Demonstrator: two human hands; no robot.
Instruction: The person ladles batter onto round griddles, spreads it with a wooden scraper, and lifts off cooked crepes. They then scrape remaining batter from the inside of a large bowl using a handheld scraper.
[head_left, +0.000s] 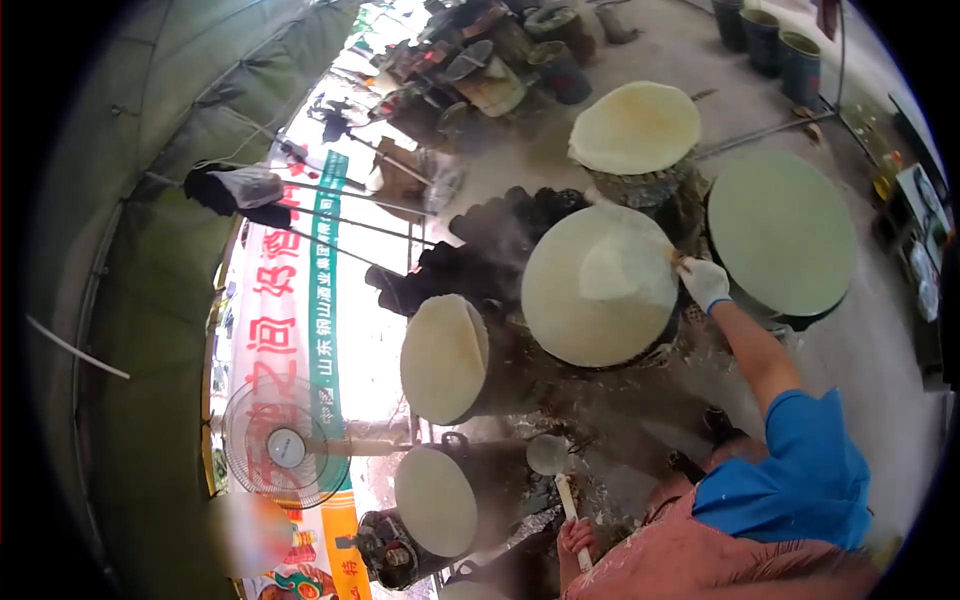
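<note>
My right hand (706,283), in a white glove, is closed at the edge of a large round griddle (555,325) covered with pale batter. A small tan piece shows at its fingertips; what it is I cannot make out. A whiter patch (612,268) lies on the batter near that hand. Lower in the view, my bare left hand (577,537) grips the pale handle of a ladle (547,456), whose round bowl points away from me. Beside the griddle stand a wide pale-green round surface (782,235) and a stump-like stand topped with pale flatbreads (636,128).
The view is turned sideways. More round pale surfaces (445,360) (435,500) stand along the dark work area. A fan (286,448) stands by a printed banner (272,300). Buckets (490,85) and dark bins (800,68) are at the top. Dark lumpy material (510,225) lies behind the griddle.
</note>
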